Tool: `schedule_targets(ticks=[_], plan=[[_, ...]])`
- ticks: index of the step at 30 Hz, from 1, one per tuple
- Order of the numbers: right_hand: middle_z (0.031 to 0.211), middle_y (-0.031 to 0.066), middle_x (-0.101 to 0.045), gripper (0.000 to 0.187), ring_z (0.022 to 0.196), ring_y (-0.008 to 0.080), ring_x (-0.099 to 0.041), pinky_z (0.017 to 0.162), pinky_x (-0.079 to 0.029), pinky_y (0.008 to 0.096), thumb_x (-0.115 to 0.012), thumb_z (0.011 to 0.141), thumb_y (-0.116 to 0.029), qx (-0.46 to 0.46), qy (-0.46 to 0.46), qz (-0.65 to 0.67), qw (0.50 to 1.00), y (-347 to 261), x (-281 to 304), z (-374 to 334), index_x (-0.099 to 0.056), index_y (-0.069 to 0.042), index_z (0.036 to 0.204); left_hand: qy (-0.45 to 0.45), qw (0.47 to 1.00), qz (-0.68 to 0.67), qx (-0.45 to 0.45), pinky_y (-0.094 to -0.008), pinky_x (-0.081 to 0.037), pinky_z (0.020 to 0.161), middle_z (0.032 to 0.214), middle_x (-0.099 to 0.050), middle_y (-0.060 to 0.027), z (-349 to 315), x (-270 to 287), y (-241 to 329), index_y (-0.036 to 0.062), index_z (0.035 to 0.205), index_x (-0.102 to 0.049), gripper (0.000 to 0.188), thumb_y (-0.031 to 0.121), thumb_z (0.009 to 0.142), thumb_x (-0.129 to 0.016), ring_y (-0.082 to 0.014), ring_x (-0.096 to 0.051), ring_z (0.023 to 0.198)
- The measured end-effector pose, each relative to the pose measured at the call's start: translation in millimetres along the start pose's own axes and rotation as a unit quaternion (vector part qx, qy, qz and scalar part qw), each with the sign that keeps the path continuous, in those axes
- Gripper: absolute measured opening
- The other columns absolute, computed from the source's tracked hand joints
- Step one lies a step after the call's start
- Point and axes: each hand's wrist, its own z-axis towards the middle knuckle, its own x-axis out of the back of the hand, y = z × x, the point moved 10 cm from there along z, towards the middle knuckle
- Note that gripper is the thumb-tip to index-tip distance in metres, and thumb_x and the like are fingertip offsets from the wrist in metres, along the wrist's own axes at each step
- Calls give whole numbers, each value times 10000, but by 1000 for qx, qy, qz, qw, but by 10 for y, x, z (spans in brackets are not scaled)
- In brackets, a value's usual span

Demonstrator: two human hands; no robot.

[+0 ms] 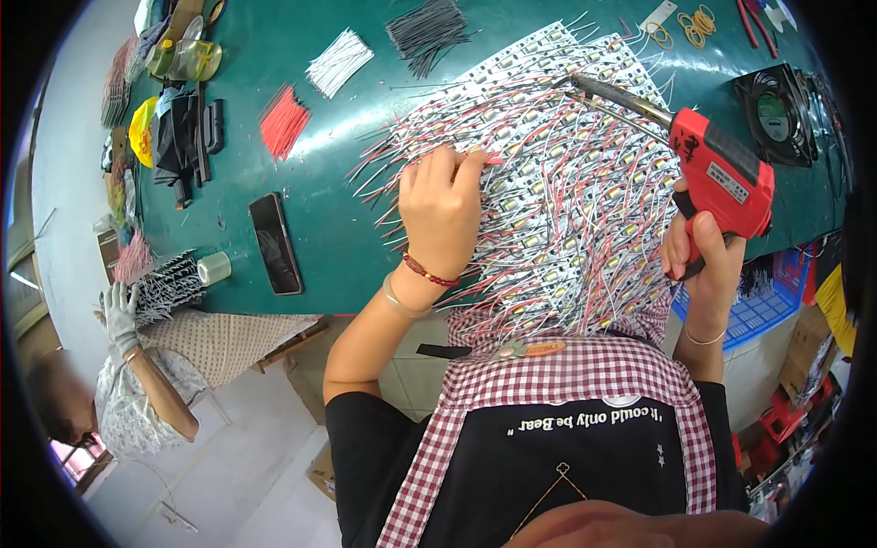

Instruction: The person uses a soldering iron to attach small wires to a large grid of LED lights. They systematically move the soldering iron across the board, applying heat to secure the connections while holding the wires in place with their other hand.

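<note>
Overall — green table point(343, 173), wired boards point(571, 187), blue basket point(744, 321), tiled floor point(411, 376).

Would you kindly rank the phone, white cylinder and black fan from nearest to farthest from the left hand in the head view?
From the left hand:
1. Phone, to its left.
2. White cylinder, left beyond the phone.
3. Black fan, far right.

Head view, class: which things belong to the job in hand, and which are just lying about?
Job in hand:
red soldering gun, held in the right hand
red wire, apparently pinched by the left hand
circuit boards under the left hand
probably the red wire bundle, white wire bundle, black wire bundle

Apparently just lying about:
phone
rubber bands
yellowish bottle
</note>
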Motion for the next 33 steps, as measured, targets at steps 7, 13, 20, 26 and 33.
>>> schedule_targets(ticks=[7, 13, 20, 26, 33], plan=[[539, 28, -446, 436, 386, 89, -424, 396, -397, 228, -539, 947, -271, 9, -6, -8, 1000, 46, 11, 6, -451, 84, 1184, 7, 1000, 0, -25, -338, -392, 683, 811, -573, -29, -49, -22, 33, 83, 883, -651, 163, 16, 737, -627, -202, -550, 755], [538, 26, -447, 424, 386, 86, -427, 394, -404, 226, -526, 955, -268, 18, -9, 14, 1000, 38, 21, -11, -450, 79, 1187, -20, 999, -17, -36, -353, -399, 725, 844, -561, -72, -27, -75, 34, 60, 928, -631, 204, -12, 742, -585, -239, -538, 808], [537, 28, -446, 375, 382, 89, -412, 392, -397, 245, -525, 947, -230, 16, -14, 56, 998, 3, 22, 8, -479, 72, 1165, -59, 998, -27, -27, -382, -427, 729, 833, -556, -98, -20, -23, -114, 43, 917, -621, 185, -29, 749, -600, -284, -541, 808], [535, 32, -445, 352, 375, 91, -399, 393, -395, 252, -522, 944, -212, 11, -10, 73, 997, 7, 42, 37, -495, 70, 1153, -37, 995, -79, 58, -383, -453, 631, 789, -554, -118, -15, 298, -309, 28, 879, -621, 107, -10, 780, -632, -298, -560, 720], [532, 34, -444, 344, 374, 92, -401, 389, -398, 252, -514, 950, -209, 23, -34, 83, 996, -26, -36, 41, -496, 66, 1154, 5, 990, -115, 86, -390, -450, 637, 804, -569, -125, -14, 84, -211, 7, 876, -597, 69, 0, 810, -617, -309, -558, 724]])
